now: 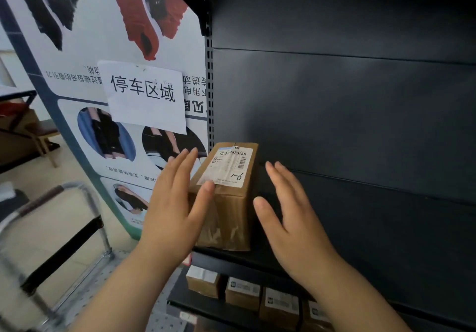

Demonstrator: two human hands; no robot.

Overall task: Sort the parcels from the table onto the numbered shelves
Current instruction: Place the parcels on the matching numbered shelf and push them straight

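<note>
- The parcel (229,203) sits on the dark shelf (386,228), long side running back toward the rear panel. Its label (226,167) faces up, and the handwritten "9-1" on it reads upside down from where I stand.
- My left hand (172,208) is to the left of the parcel, fingers straight and released. Only the thumb seems to touch the near top edge; nothing is curled round the parcel.
- My right hand (288,218) is just to the right of the parcel, flat and relaxed, palm turned toward its side. I see a gap between them, so it grasps nothing.
- I judge my hands flank the parcel like this to square it up or steady it. With the label on top, the number can be checked against the shelf.
- Below the parcel, on the next board down, a row of small boxes (243,293) stands with labels up.
- Left of the parcel a poster (103,48) with a paper sign (144,94) covers the shelf's end. Lower left is a trolley (64,252).
- Next I would draw both hands back and fetch another parcel.
</note>
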